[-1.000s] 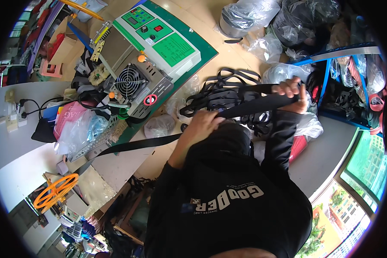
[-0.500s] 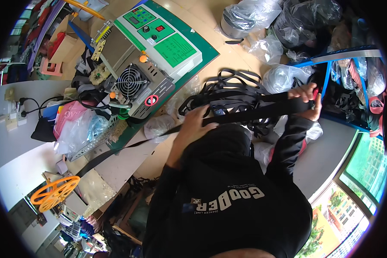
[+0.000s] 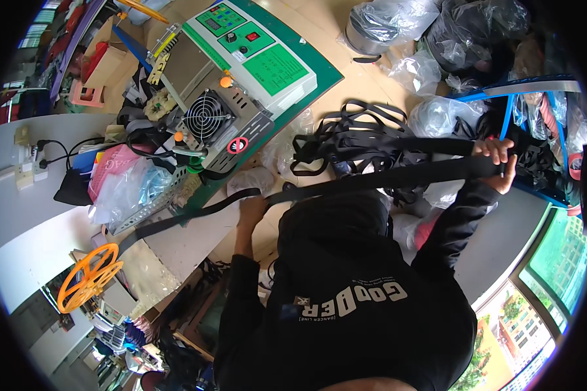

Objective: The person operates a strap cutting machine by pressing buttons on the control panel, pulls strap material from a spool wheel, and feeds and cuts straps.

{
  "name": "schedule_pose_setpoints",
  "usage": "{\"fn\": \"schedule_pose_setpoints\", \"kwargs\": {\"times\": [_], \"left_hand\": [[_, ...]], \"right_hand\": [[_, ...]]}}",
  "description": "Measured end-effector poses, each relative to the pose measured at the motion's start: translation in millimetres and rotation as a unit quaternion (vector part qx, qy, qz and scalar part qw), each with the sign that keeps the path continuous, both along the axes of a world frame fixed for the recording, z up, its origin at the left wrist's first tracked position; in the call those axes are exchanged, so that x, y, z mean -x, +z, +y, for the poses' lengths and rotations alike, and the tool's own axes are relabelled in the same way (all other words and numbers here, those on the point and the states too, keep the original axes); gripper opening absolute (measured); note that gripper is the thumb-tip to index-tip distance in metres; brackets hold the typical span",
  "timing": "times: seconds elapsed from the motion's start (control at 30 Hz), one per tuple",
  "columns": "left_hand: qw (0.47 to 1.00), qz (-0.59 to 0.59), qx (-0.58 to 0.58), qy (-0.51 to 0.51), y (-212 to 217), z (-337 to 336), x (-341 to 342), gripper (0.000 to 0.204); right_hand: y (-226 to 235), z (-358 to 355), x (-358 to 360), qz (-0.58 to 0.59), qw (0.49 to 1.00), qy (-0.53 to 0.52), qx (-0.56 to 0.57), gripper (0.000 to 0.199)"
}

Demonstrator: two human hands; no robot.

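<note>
A wide black webbing strap (image 3: pixel 385 180) stretches across the middle in front of my body. My left hand (image 3: pixel 251 212) is closed around it at the left, with a slack curve of strap running on toward an orange spoked wheel (image 3: pixel 85 279). Far to the right, my right hand (image 3: pixel 496 164) grips the strap at a fold, its fingers wrapped over the layers. From there an upper length runs back left to a tangled heap of black webbing (image 3: pixel 355 133) beyond my knees.
A white and green machine (image 3: pixel 277 91) with a fan (image 3: pixel 207 117) stands on a green table at the upper left. Below it sits a basket of plastic bags (image 3: pixel 127 195). Plastic-wrapped rolls (image 3: pixel 378 32) lie at the back; a blue-framed rack (image 3: pixel 505 117) and window are at the right.
My left hand has moved left and down, closing around the strap. My right hand has shifted slightly right and down with the fold. The view has shifted a little.
</note>
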State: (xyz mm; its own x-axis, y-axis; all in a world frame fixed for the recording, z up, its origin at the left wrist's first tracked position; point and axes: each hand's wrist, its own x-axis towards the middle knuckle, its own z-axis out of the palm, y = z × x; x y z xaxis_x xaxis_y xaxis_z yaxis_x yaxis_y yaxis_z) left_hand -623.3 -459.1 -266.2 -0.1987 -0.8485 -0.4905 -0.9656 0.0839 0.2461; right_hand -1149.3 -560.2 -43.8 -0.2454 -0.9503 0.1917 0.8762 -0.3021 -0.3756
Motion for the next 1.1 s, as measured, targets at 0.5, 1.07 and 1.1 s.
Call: {"fn": "schedule_pose_setpoints", "kwargs": {"times": [0.5, 1.07, 1.1], "left_hand": [[0.796, 0.603, 0.035, -0.026, 168, -113, 245, 0.036], [0.995, 0.037, -0.009, 0.092, -1, 2, -2, 0.027], [0.995, 0.007, 0.029, 0.094, -3, 0, -3, 0.027]], "right_hand": [[-24, -21, -118, -0.12, 0.977, 0.171, -0.038, 0.032], [-75, 20, 35, 0.031, 0.993, -0.008, -0.111, 0.025], [-75, 19, 32, 0.047, 0.994, 0.001, -0.096, 0.025]]}}
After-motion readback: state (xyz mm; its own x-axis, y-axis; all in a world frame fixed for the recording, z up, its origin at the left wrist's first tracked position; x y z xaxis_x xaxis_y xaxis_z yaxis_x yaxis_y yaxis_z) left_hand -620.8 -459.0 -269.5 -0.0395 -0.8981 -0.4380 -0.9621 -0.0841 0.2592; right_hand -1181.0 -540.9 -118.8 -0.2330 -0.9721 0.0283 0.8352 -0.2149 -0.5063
